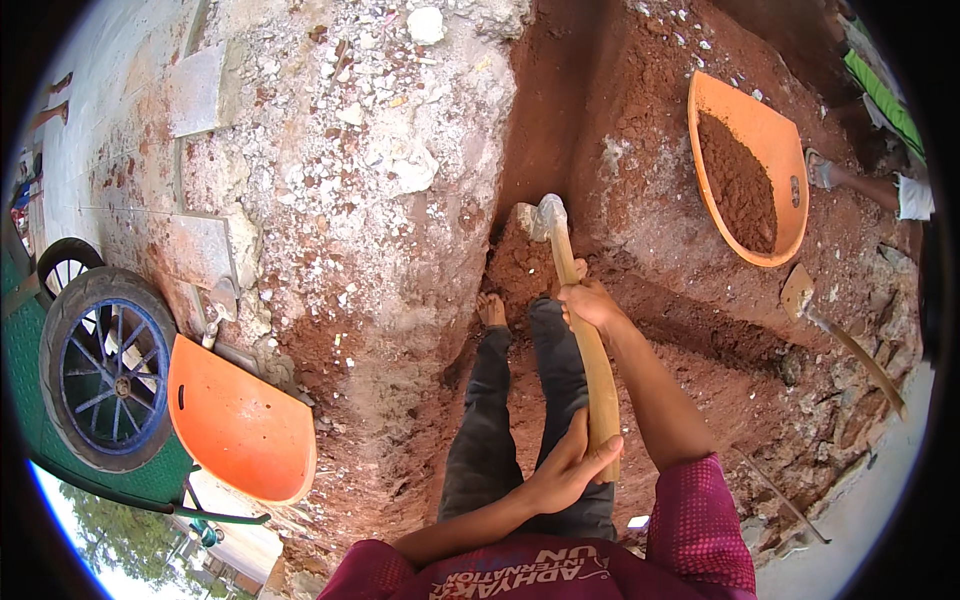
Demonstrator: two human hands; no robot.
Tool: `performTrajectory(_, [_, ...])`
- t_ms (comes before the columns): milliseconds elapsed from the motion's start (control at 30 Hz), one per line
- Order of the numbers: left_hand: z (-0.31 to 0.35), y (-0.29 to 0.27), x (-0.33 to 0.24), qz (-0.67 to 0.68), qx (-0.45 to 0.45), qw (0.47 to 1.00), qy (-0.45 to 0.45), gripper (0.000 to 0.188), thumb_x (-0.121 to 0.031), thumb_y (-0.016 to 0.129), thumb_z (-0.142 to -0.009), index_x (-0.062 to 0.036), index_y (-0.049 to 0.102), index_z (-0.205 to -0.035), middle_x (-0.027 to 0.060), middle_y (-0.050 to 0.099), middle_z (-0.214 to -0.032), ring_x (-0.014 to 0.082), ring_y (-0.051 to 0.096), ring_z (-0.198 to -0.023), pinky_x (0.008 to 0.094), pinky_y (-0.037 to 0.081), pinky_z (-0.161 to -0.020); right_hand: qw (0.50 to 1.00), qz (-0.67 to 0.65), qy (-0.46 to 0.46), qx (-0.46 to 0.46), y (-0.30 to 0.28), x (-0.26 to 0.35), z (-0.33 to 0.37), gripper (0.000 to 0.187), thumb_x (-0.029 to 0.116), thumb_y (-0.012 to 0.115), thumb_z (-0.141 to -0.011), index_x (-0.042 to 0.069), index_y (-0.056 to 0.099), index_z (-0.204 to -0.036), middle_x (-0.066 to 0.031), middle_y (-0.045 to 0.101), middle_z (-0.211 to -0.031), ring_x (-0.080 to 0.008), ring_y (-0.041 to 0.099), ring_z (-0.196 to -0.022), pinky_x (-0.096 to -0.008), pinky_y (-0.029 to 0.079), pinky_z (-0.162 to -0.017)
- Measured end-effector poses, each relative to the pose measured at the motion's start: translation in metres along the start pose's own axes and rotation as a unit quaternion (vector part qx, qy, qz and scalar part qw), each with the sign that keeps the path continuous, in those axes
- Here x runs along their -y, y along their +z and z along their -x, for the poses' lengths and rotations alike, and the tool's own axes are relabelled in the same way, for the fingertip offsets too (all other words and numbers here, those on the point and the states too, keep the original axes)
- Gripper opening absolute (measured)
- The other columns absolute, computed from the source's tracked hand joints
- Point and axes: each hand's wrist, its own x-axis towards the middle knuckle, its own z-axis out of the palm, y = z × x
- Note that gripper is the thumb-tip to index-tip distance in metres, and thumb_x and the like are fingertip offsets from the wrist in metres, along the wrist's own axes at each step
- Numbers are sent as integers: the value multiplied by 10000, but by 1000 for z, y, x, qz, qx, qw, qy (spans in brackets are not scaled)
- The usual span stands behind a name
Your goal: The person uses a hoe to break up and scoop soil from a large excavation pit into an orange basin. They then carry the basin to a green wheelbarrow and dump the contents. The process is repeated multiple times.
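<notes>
A hoe with a pale, slightly curved wooden handle point(592, 365) runs from near my body down into a narrow trench. My left hand point(572, 465) is closed near the handle's butt end, thumb lying along it. Farther up, my right hand point(592, 301) wraps round the handle below the head. The metal hoe head point(545, 215) rests at loose red soil point(520, 262) between the trench walls; its blade is partly hidden by soil. My bare left foot point(491, 309) stands in the trench beside that soil.
An orange pan point(700, 180) holding red soil lies at the right, near another person's foot point(818, 168). Below it lies a second hoe point(855, 350). At left are another orange pan point(245, 420) and a green cart's spoked wheel point(110, 370). Rubble-strewn ground point(370, 190) borders the trench point(550, 120).
</notes>
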Motion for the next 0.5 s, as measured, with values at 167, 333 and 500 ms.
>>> performTrajectory(167, [38, 53, -66, -66, 287, 956, -8, 861, -477, 512, -1021, 51, 58, -1527, 187, 579, -1092, 219, 622, -858, 358, 498, -746, 995, -90, 40, 27, -71, 46, 124, 180, 160, 617, -895, 48, 554, -1021, -50, 579, -755, -129, 558, -566, -285, 441, -475])
performTrajectory(333, [57, 133, -92, -80, 397, 891, 204, 907, -564, 510, -986, 72, 125, -1506, 171, 595, -984, 284, 601, -742, 384, 499, -673, 929, -342, 61, 126, -137, 62, 254, 281, 123, 512, -905, -3, 561, -1151, -96, 609, -814, -145, 564, -559, -276, 451, -419])
performTrajectory(500, [82, 180, -142, -75, 492, 840, 217, 691, -492, 677, -915, 5, 469, -1346, 148, 678, -809, 333, 646, -674, 422, 497, -619, 912, -401, -61, 52, -176, 72, 378, 469, 91, 474, -870, -65, 504, -1311, -152, 602, -806, -165, 598, -513, -283, 503, -352])
